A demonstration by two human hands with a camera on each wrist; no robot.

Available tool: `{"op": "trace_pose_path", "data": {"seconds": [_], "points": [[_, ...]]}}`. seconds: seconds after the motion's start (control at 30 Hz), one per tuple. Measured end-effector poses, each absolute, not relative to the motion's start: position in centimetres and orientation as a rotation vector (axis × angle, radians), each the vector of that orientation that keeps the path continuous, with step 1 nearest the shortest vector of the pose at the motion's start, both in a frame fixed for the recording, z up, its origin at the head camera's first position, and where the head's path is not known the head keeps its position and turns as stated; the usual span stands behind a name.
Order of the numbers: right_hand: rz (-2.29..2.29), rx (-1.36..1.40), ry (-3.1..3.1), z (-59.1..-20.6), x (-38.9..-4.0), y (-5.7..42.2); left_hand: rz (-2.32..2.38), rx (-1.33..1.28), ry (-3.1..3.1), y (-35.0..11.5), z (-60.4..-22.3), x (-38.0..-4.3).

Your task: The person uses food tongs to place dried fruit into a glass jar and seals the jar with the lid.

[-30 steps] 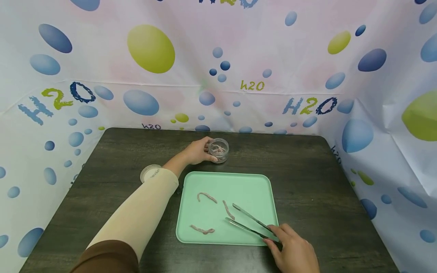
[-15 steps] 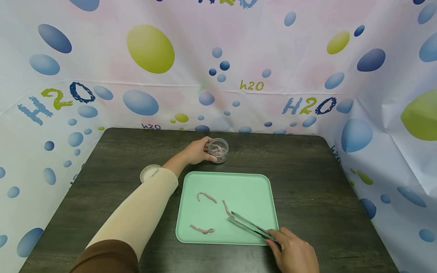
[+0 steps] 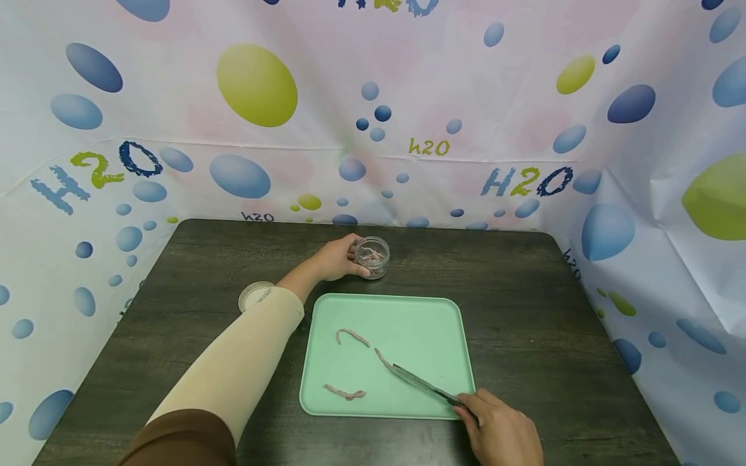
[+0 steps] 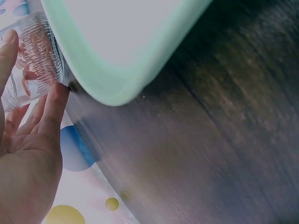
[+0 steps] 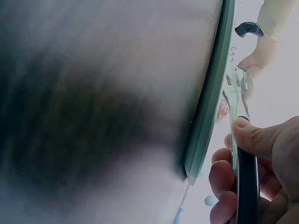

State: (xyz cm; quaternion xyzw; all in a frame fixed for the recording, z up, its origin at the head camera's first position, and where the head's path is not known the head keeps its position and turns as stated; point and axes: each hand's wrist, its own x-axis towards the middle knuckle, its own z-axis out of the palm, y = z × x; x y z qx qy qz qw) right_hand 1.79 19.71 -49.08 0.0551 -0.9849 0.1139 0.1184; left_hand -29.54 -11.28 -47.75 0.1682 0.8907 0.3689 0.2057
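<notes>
My left hand (image 3: 337,260) holds a small clear jar (image 3: 375,268) at the back of the table, thumb and fingers round its side. Through its wall in the left wrist view, several pinkish worm-like strands (image 4: 35,56) show. At the front right, my right hand (image 3: 502,427) grips long metal tongs (image 3: 428,386) with a dark handle (image 5: 246,186). The tongs' tips are together at the lower end of one thin pinkish strand (image 3: 381,357) on the pale green tray (image 3: 419,317). A curved strand (image 3: 353,335) lies behind it, and a knotted one (image 3: 345,392) lies at front left.
A round clear lid (image 3: 252,298) lies left of the tray, partly covered by my left sleeve (image 3: 233,369). The dark wooden table (image 3: 519,310) extends on both sides of the tray. A printed sheet (image 3: 373,188) hangs behind the table and along its sides.
The tongs' arms have come together from wide apart, meeting at the middle strand's lower end. That strand has shifted slightly left. The left hand and the jar have stayed in place.
</notes>
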Motion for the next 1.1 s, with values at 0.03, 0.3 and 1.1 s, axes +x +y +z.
{"op": "trace_pose_path", "data": {"seconds": [0.03, 0.3, 1.1], "points": [[0.336, 0.16, -2.874, -49.1, 1.8, 19.7, 1.027, 0.47, 2.484, -11.3, -47.7, -29.6], [0.378, 0.185, -2.758, -49.1, 1.5, 19.7, 1.022, 0.467, 2.486, -11.5, -47.8, -29.6], [0.389, 0.191, -2.698, -45.5, -3.4, 21.0, 1.034, 0.461, 2.476, -11.3, -47.7, -29.5]]}}
